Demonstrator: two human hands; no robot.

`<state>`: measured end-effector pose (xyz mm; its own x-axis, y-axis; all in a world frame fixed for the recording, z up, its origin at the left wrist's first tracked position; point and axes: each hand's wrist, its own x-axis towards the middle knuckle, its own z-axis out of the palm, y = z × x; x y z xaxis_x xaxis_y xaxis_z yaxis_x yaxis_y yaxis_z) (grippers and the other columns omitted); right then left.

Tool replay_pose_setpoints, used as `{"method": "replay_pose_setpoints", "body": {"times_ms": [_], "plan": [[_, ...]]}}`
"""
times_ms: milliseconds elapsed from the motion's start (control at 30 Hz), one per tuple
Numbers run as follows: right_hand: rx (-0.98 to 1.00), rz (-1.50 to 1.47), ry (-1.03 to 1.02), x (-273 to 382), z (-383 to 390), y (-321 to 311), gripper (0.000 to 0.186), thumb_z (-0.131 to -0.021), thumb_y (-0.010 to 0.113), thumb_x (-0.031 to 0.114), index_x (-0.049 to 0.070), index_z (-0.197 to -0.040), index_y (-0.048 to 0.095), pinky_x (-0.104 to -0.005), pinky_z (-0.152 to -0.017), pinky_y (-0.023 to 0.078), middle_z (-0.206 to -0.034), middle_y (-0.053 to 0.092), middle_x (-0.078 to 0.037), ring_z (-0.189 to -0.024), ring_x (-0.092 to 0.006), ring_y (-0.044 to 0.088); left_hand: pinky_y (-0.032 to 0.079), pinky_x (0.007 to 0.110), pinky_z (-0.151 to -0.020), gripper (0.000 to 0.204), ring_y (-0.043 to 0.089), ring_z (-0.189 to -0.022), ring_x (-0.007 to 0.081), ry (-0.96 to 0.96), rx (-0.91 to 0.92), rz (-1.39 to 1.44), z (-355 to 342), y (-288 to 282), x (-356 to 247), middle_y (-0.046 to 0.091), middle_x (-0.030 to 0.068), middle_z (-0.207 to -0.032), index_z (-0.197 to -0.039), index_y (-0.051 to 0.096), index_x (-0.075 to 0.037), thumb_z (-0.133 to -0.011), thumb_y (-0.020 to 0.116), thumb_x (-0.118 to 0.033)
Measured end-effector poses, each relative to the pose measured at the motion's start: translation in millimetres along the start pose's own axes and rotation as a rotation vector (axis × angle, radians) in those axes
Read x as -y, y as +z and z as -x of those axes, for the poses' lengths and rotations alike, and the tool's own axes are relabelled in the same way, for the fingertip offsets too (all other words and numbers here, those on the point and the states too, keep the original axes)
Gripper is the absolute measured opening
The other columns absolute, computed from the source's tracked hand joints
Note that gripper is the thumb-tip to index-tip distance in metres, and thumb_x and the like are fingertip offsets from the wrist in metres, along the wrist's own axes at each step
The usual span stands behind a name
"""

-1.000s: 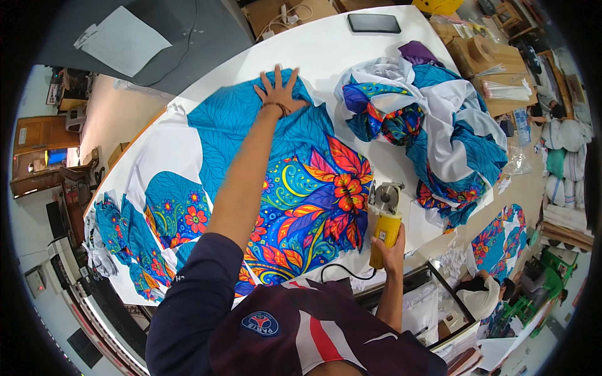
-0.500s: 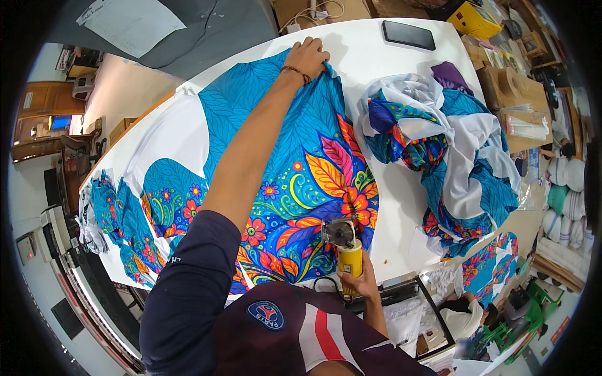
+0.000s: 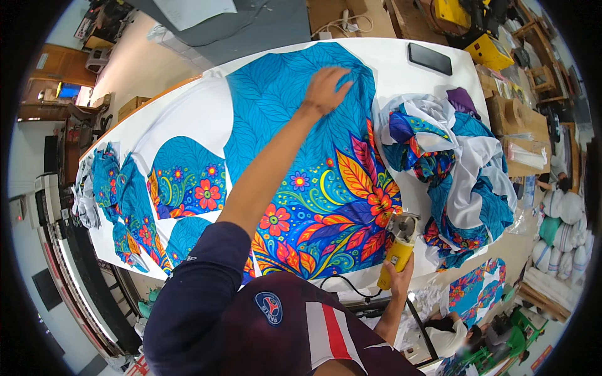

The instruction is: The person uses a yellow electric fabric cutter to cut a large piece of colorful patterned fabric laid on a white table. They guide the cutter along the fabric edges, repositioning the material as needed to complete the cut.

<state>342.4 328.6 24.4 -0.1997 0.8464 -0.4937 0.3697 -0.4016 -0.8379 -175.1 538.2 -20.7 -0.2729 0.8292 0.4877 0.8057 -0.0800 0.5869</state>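
Observation:
A wide piece of teal leaf-patterned fabric (image 3: 301, 131) with bright flowers lies spread on the white table (image 3: 392, 62). Over its upper part is my left hand (image 3: 327, 91), fingers apart and slightly blurred, holding nothing; whether it touches the cloth I cannot tell. My right hand (image 3: 400, 276) grips the yellow body of an electric rotary cloth cutter (image 3: 398, 247). The cutter's round metal head is at the fabric's lower right edge, and a black cord trails from its rear end.
Crumpled printed and white fabric (image 3: 467, 169) is heaped on the right. A black phone (image 3: 430, 58) lies at the far edge. Cut pieces (image 3: 188, 178) and bunched cloth (image 3: 106, 178) are on the left. Another person (image 3: 448, 332) is at the lower right, beyond the table.
My left hand has let go of the fabric's far edge and moved nearer. The cutter has shifted right to the cloth's edge. The fabric's upper right part now lies flatter.

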Motion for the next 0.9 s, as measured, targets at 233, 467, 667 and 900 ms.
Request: {"method": "replay_pose_setpoints", "body": {"times_ms": [233, 467, 667, 900], "plan": [[0.084, -0.157, -0.022, 18, 29, 29, 0.072, -0.079, 0.080, 0.002, 0.003, -0.143, 0.046, -0.0375, -0.089, 0.057, -0.117, 0.068, -0.013, -0.103, -0.0227, 0.068, 0.047, 0.050, -0.102, 0.045, 0.060, -0.119, 0.0382, -0.288, -0.181, -0.491, 303, -227, 12, 0.066, 0.0173, -0.127, -0.130, 0.067, -0.008, -0.090, 0.079, -0.025], [0.355, -0.002, -0.092, -11, 69, 110, 0.073, -0.076, 0.086, 0.011, 0.001, -0.139, 0.050, -0.0389, -0.091, 0.056, -0.117, 0.070, -0.013, -0.105, -0.0249, 0.069, 0.035, 0.055, -0.118, 0.076, 0.041, -0.142, 0.0481, -0.924, -0.127, -0.770, 608, -400, -32, 0.044, 0.0273, -0.154, -0.154, 0.048, -0.011, -0.093, 0.074, -0.049], [0.236, 0.296, -0.232, -18, 114, 149, 0.078, -0.073, 0.088, 0.017, -0.002, -0.139, 0.051, -0.0412, -0.093, 0.056, -0.116, 0.071, -0.019, -0.105, -0.0279, 0.071, 0.012, 0.068, -0.124, 0.104, 0.008, -0.159, 0.0476, -1.167, 0.223, -0.821, 666, -408, -51, 0.012, 0.0195, -0.175, -0.168, 0.025, -0.024, -0.087, 0.064, -0.076], [0.013, 0.334, -0.353, -46, 152, 164, 0.077, -0.075, 0.085, 0.020, -0.002, -0.140, 0.050, -0.0419, -0.094, 0.054, -0.116, 0.070, -0.022, -0.107, -0.0322, 0.070, 0.005, 0.074, -0.121, 0.101, 0.003, -0.156, 0.0565, -1.102, 0.110, -0.882, 673, -393, -57, 0.011, 0.0262, -0.173, -0.168, 0.026, -0.017, -0.092, 0.054, -0.078]]}}
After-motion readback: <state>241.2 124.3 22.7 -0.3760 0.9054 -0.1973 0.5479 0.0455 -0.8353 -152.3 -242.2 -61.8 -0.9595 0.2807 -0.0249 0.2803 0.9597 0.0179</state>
